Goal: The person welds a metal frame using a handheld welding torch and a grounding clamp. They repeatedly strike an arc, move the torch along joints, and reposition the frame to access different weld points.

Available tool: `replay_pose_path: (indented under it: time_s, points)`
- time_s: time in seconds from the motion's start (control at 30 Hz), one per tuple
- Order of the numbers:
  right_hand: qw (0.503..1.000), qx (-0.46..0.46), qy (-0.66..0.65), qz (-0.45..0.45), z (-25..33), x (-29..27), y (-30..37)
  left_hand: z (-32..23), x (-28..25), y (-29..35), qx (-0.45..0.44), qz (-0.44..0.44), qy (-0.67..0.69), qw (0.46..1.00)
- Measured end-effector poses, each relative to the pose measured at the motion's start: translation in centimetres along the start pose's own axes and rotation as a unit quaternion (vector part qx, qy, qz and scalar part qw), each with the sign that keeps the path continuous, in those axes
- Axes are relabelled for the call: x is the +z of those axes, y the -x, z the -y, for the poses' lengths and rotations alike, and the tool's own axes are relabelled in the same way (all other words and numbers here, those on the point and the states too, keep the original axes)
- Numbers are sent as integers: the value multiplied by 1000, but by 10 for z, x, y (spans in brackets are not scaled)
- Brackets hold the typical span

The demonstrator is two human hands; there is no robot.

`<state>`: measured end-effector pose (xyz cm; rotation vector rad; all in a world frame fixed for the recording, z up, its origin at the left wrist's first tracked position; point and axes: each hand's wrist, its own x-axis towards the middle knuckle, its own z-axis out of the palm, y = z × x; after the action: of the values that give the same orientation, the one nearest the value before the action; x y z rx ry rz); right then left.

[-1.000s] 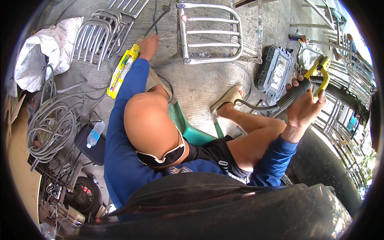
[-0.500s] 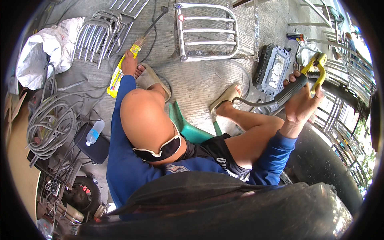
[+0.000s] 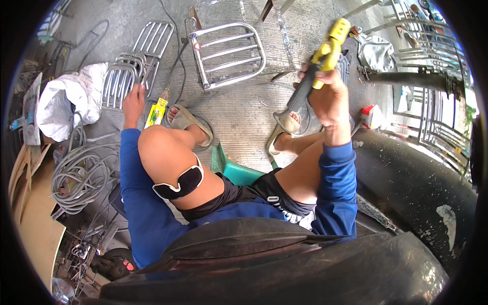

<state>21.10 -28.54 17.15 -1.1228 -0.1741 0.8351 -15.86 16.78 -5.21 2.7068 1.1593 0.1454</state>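
Right hand [image 3: 329, 104]: fingers wrapped round the dark handle [image 3: 302, 92] of a yellow electrode holder [image 3: 331, 50], long axis slanting forward and right. Left hand [image 3: 133, 105]: fingertips overlap the stacked chrome racks [image 3: 133, 62]; contact, grip or finger gap cannot be told. Yellow packet [image 3: 156, 113] lies just right of the left hand, the nearer one, long axis running forward and slightly right

Two hands [image 3: 133, 105] [image 3: 331, 100] are showing; one yellow-and-black clamp [image 3: 328, 54] is being held. The floor [image 3: 235, 129] is supporting two sandals [image 3: 189, 125] [image 3: 275, 142], one yellow packet [image 3: 156, 114], one white sack [image 3: 89, 89] and one green stool [image 3: 239, 174]. One grey cable coil [image 3: 68, 201] and one stand-alone chrome frame [image 3: 229, 52] are also showing.
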Motion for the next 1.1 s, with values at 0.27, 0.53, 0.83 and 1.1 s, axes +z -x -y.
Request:
replay_pose_path:
  time_s: [0.27,0.53,0.83,1.1]
  points:
    - [996,52,61,48,-18,-5,29,-226,-198,-56,409,-121,-124,896]
    - [985,92,136,43,-11,-23,17,-313,-196,-63,476,-182,-157,846]
    - [980,143,126,64,-27,-11,12,-293,-155,-66,470,-195,-141,849]
    - [979,175,85,63,-22,2,6,-286,-151,-77,513,-254,-126,810]
